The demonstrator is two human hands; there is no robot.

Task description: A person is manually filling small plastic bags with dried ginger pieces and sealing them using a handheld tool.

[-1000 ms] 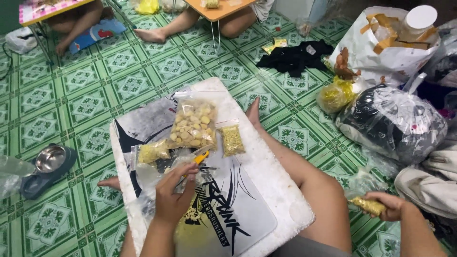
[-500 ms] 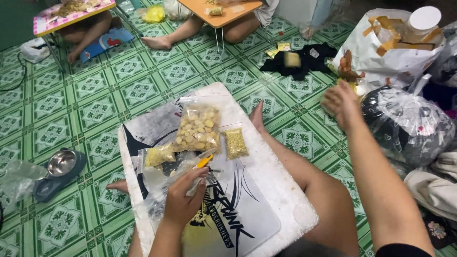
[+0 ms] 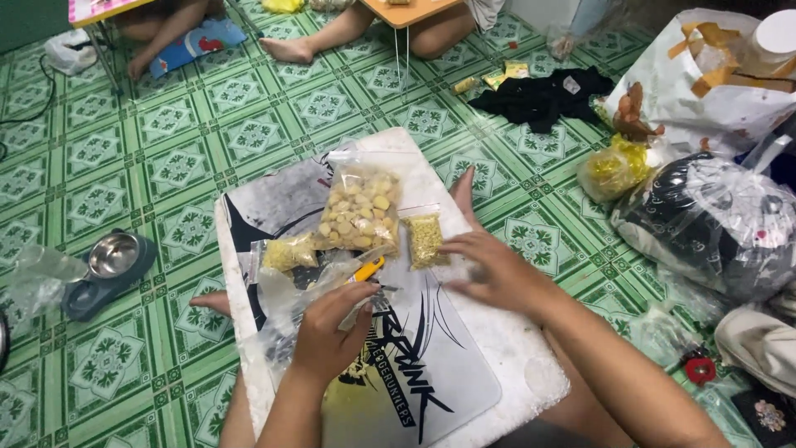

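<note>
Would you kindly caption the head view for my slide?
Left hand holds a yellow cutter while right hand reaches beside small snack bags.

The clear, glossy plastic bag of pale yellow chunks [image 3: 360,207] and the small clear plastic packet of fine yellow grains [image 3: 424,241] lie on a white foam board [image 3: 531,373], matt and grainy at its edge, under a smooth printed sheet [image 3: 439,373]. The floor of green patterned tiles [image 3: 166,124] shines, the round metal bowl [image 3: 114,253] gleams, and the black cloth [image 3: 543,95] looks soft and dull.
</note>
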